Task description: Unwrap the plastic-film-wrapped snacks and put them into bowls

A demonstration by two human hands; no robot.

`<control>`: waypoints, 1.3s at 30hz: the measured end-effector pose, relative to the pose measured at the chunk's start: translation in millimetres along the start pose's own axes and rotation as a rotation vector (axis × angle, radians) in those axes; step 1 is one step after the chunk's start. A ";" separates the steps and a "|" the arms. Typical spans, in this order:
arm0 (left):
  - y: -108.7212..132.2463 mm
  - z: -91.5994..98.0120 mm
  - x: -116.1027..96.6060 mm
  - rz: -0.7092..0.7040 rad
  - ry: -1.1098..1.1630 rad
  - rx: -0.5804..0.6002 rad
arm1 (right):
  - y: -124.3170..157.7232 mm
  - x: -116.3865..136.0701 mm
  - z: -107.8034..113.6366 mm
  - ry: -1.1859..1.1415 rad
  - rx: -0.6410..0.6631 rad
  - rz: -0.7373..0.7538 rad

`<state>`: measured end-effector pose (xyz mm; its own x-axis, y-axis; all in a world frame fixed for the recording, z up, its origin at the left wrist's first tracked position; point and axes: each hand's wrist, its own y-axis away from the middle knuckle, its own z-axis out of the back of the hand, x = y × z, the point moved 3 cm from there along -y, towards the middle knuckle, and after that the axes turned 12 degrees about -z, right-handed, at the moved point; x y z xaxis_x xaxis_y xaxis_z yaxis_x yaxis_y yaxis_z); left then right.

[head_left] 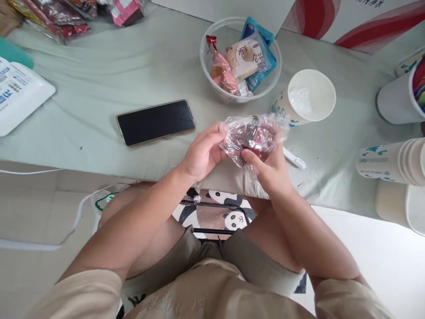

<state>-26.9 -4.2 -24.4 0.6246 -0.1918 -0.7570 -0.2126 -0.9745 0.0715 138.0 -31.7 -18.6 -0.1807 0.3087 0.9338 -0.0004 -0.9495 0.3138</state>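
A crinkled clear plastic bag (245, 133) with something dark red inside is stretched between my two hands, just above the front edge of the cloth-covered table. My left hand (206, 153) pinches the bag's left end between thumb and fingers. My right hand (268, 164) grips the right side, thumb pressed on the front and fingers behind the film. What the red content is cannot be made out. Behind the bag stands a paper cup (327, 99) with a piece of clear wrapper in it. A small white plastic stick (295, 158) lies beside my right hand.
A clear plastic bowl (207, 73) of wrapped snacks stands behind my hands. A phone (156, 122) lies to the left, with a white package (23, 95) farther left. Stacked paper cups (381, 161) lie on the right. A white and red box (332, 22) is at the back.
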 end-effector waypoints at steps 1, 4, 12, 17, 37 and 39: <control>0.7 -0.8 -1.2 -0.004 -0.006 0.009 | -0.6 -1.2 -1.4 -0.092 -0.009 -0.058; 1.1 -2.5 -4.0 0.000 -0.036 0.042 | -1.6 -1.7 -6.8 -0.299 -0.030 -0.191; -12.2 5.6 -36.5 -0.071 -0.023 -0.206 | -11.4 -5.7 -8.0 -0.434 -0.102 -0.275; -12.1 6.3 -54.1 -0.032 0.056 -0.292 | -15.0 2.8 -5.8 -0.602 -0.063 -0.238; -16.9 45.6 -49.3 -0.447 -0.342 -0.349 | -22.7 10.4 -7.9 -0.512 0.048 -0.329; -14.8 41.7 -52.5 -0.608 -0.614 -0.068 | -19.8 7.5 -1.6 -0.472 0.046 -0.387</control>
<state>-87.9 25.1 -12.8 0.0943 0.4424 -0.8918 0.0844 -0.8962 -0.4356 135.1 -10.7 -18.2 0.2794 0.6323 0.7226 0.0654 -0.7633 0.6427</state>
